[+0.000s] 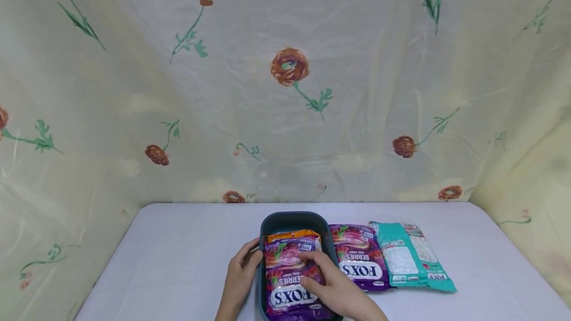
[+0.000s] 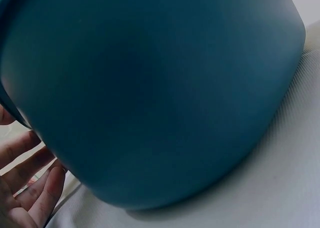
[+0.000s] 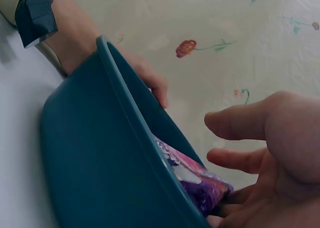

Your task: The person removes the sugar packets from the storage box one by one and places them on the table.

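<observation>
A dark teal plastic bin stands at the front middle of the table. Inside it lies a purple Fox's Berries candy bag, with an orange-edged packet showing under its far end. My left hand rests against the bin's left wall, fingers loosely bent; the left wrist view shows its fingertips at the bin's outer side. Over the purple bag, my right hand lies with thumb and forefinger apart. In the right wrist view, its other fingers are partly hidden by the bag's end.
To the bin's right lies a second purple Fox's Berries bag. A turquoise Fox's bag is beside it, back side up. The table is white, and a flowered curtain hangs behind and at both sides.
</observation>
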Action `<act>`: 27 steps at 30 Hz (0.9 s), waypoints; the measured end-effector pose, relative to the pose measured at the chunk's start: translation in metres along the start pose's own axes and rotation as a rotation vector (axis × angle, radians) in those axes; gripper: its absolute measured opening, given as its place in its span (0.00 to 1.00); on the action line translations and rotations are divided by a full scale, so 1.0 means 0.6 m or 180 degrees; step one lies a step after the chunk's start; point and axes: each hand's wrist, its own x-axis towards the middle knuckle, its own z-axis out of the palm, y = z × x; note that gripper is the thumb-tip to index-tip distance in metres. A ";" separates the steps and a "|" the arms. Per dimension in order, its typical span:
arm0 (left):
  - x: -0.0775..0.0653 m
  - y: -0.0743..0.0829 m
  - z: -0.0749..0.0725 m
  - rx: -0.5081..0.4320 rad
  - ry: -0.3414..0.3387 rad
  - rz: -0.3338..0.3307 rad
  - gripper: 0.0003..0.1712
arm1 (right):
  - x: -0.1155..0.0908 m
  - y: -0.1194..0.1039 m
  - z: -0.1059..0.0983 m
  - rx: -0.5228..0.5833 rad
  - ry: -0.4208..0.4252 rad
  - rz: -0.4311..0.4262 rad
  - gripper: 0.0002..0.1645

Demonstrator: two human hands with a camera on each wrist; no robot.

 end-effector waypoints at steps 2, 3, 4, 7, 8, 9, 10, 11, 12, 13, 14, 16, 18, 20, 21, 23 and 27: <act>0.000 -0.001 0.000 0.0000 0.0012 -0.0007 0.26 | 0.000 0.001 -0.002 -0.0007 -0.0043 -0.0073 0.27; 0.000 -0.001 0.000 -0.0016 0.0018 -0.0006 0.26 | 0.000 0.001 -0.003 0.0026 -0.0074 -0.0102 0.27; 0.000 -0.001 0.000 -0.0023 0.0025 -0.0006 0.26 | 0.001 0.002 -0.004 0.0059 -0.0097 -0.0132 0.28; -0.001 -0.001 0.000 -0.0030 0.0045 0.0008 0.25 | 0.002 0.006 -0.007 0.0159 -0.0139 -0.0227 0.29; -0.001 0.000 0.000 -0.0023 0.0049 0.0016 0.25 | 0.002 0.007 -0.008 0.0192 -0.0145 -0.0243 0.29; -0.001 0.000 0.000 -0.0019 0.0056 0.0026 0.25 | 0.002 0.008 -0.008 0.0222 -0.0148 -0.0269 0.30; -0.001 0.001 0.000 -0.0007 0.0062 0.0033 0.25 | 0.003 0.009 -0.008 0.0219 -0.0133 -0.0276 0.30; 0.000 0.001 0.001 -0.0003 0.0068 0.0034 0.25 | 0.003 0.009 -0.008 0.0220 -0.0118 -0.0278 0.31; 0.000 0.001 0.001 0.0008 0.0072 0.0028 0.25 | 0.004 0.010 -0.008 0.0230 -0.0109 -0.0271 0.31; 0.000 0.002 0.001 0.0007 0.0073 0.0022 0.24 | 0.004 0.011 -0.008 0.0196 -0.0075 -0.0262 0.31; 0.000 0.001 0.002 0.0000 0.0072 0.0020 0.24 | 0.005 0.011 -0.008 0.0182 -0.0050 -0.0250 0.30; 0.000 0.001 0.002 -0.0021 0.0071 0.0008 0.24 | 0.005 0.012 -0.007 0.0115 0.0028 -0.0246 0.30; 0.001 -0.001 0.003 -0.0038 0.0066 -0.0009 0.24 | 0.006 0.013 -0.007 0.0124 0.0088 -0.0249 0.29; 0.002 -0.002 0.003 -0.0051 0.0064 -0.0021 0.24 | 0.007 0.014 -0.008 0.0240 0.0120 -0.0271 0.29; 0.002 -0.002 0.003 -0.0049 0.0061 -0.0027 0.25 | 0.007 0.015 -0.009 0.0296 0.0139 -0.0289 0.29; 0.003 -0.003 0.004 -0.0040 0.0050 -0.0038 0.25 | 0.008 0.016 -0.010 0.0453 0.0154 -0.0277 0.30; 0.001 -0.001 0.005 -0.0017 0.0046 -0.0033 0.25 | 0.011 0.018 -0.012 0.0676 0.0253 -0.0219 0.29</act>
